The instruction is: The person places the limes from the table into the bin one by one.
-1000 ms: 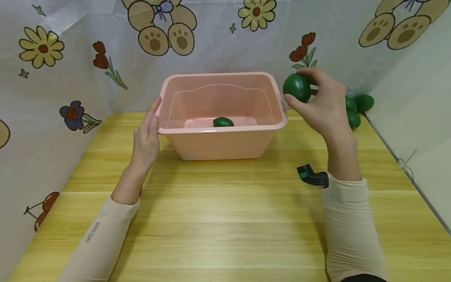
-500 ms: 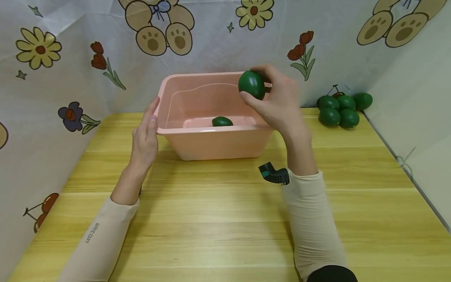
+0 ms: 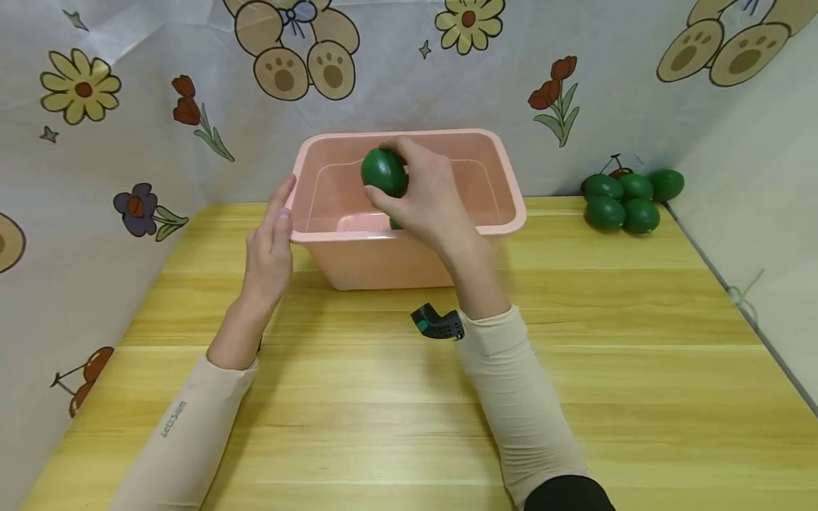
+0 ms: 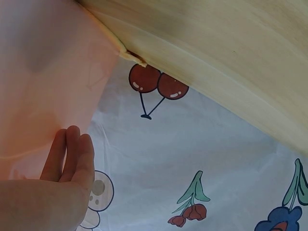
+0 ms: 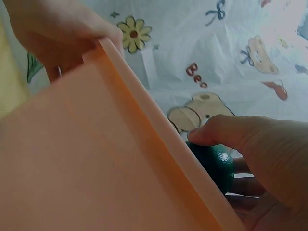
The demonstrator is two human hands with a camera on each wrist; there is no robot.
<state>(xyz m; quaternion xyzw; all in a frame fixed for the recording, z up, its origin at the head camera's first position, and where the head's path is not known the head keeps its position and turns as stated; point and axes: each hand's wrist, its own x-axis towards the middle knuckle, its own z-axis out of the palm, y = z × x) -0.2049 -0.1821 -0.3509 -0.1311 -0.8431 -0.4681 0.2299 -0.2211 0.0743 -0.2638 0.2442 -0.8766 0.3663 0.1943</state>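
A pink plastic basin [image 3: 383, 262] stands at the back of the table. At its left end my left hand [image 3: 268, 248] touches the rim and side; the left wrist view shows the straight fingers [image 4: 72, 154] against the pink wall. My right hand [image 3: 424, 191] holds a glossy dark green lime [image 3: 383, 172] between thumb and fingers, over the basin's opening. From the right wrist, the held lime [image 5: 214, 166] appears just beyond the rim, partly hidden by it. Another lime [image 3: 395, 223] lies inside on the basin floor, mostly covered by my right hand in the head view.
Several more limes [image 3: 604, 212] sit clustered in the back right corner of the wooden table [image 3: 358, 397]. A white printed cloth [image 3: 409, 85] hangs behind and to the left. A pale wall [image 3: 767, 213] borders the right side.
My right hand has carried the lime leftward, from right of the basin to over its opening, and lower in the last half second. The left hand stays at the rim.
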